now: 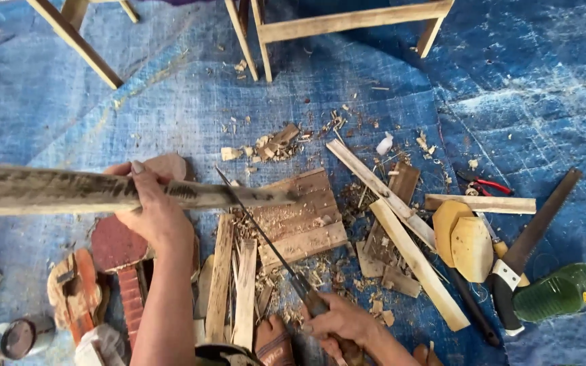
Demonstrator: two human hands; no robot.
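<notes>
My left hand (152, 207) grips a long, weathered wooden stick (49, 190) that runs from the left edge to a tip resting on a slatted wooden board (306, 217). My right hand (337, 322) is closed on the handle of a long thin knife (259, 230). Its blade slants up and left and meets the stick near the left hand's fingers. Wood shavings lie around the board.
A blue tarp (510, 81) covers the ground. Loose wooden slats (408, 237), pale cut shapes (462, 240), a black-handled saw (530, 237), a green bottle (557, 293), red pliers (486, 183) lie at the right. Stool legs (347, 24) stand at the top. Reddish wooden pieces (113, 261) lie at the left.
</notes>
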